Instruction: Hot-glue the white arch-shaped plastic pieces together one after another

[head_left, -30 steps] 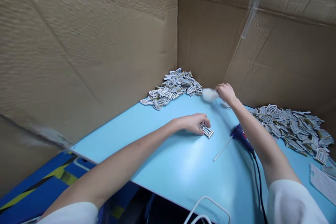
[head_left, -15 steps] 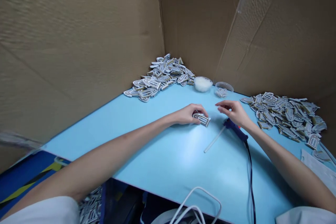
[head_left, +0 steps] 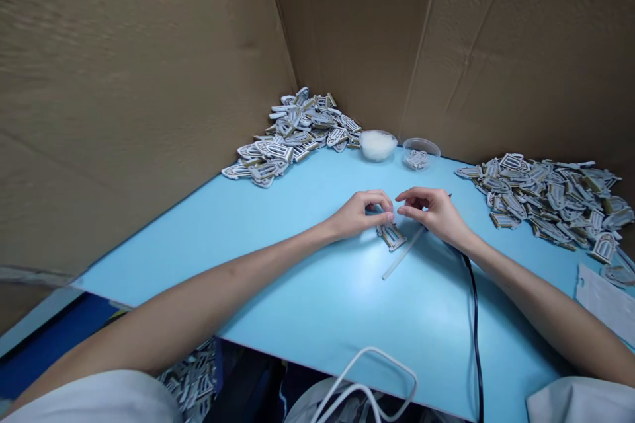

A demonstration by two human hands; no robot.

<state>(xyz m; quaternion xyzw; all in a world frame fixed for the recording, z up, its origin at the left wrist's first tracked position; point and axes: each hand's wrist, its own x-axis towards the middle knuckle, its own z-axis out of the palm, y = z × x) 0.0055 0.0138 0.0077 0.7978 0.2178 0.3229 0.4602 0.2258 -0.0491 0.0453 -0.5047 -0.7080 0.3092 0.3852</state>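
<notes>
Near the middle of the table, my left hand (head_left: 364,213) has thumb and fingers pinched together; whatever is between the tips is too small to make out. Just below those fingertips a small white, arch-shaped piece with dark and gold lines (head_left: 393,238) lies on the table. My right hand (head_left: 432,213) hovers close by on the right, fingers curled, with a small gap between index finger and thumb and nothing visible in it. Under this hand the glue gun is mostly hidden. Its clear glue stick (head_left: 404,255) and black cord (head_left: 473,317) show.
Heaps of similar arch pieces lie at the back left (head_left: 292,135) and at the right (head_left: 550,201). Between them stand a bowl of white material (head_left: 378,147) and a clear tub (head_left: 421,153) with small parts. Cardboard walls (head_left: 357,39) enclose the blue table (head_left: 307,304). White cable loops (head_left: 364,377) hang at the front edge.
My left hand has let go of the arch piece, which now lies under its fingertips. My right hand has come nearer to the left and covers the glue gun. The view has shifted slightly.
</notes>
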